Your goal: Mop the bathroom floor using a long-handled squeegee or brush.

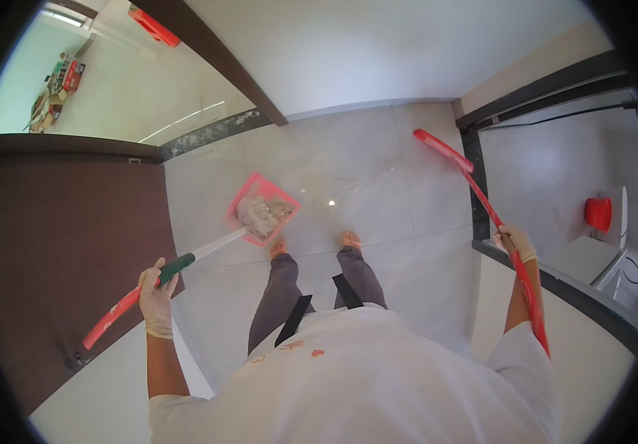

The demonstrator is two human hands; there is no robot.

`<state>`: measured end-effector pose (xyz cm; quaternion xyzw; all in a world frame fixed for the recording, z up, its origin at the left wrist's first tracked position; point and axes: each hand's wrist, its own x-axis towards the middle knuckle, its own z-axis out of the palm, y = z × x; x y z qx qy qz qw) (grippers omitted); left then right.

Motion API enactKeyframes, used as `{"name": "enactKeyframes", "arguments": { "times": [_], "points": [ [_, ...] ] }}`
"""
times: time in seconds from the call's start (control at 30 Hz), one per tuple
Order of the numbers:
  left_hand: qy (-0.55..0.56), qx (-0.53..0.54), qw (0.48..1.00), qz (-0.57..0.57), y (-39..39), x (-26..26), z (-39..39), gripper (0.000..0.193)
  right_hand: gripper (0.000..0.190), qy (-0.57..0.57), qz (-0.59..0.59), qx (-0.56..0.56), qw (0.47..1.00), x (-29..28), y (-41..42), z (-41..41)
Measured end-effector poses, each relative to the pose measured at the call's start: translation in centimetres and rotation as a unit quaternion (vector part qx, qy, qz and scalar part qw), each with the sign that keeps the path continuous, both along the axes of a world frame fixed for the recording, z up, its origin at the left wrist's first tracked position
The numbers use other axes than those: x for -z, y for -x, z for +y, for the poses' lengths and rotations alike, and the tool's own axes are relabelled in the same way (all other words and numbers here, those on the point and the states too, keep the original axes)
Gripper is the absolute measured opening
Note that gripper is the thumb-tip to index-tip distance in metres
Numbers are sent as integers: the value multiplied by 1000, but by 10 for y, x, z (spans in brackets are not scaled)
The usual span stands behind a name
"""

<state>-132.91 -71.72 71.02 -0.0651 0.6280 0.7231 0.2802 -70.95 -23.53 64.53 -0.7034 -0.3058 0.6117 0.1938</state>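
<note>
My left hand (158, 294), in a thin pale glove, is closed around the red, green and white handle of a long-handled dustpan (233, 213). The pink-red pan lies in front of my left foot and holds a heap of greyish debris (266, 215). Gloved as well, my right hand (514, 243) grips the red handle of a broom (442, 149). The broom's red head points away from me, near the dark door frame on the right, and its handle's upper end runs back along my forearm.
A brown door (69, 233) stands at the left beside a dark stone threshold (211, 133). Beyond it, cartons and clutter (58, 91) and a red object (154, 26) lie on the floor. Through the right doorway are a red bucket (597, 215) and a white cabinet (585, 260). A white wall (374, 50) rises ahead.
</note>
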Motion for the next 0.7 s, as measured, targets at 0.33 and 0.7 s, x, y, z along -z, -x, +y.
{"name": "enactKeyframes", "arguments": {
  "times": [0.33,0.7],
  "points": [
    [22,77,996,40,54,69,-39,6,13,92,-37,-127,987,48,104,-144],
    [4,173,985,5,93,133,-78,19,9,146,76,-6,986,55,243,-330]
  ]
}}
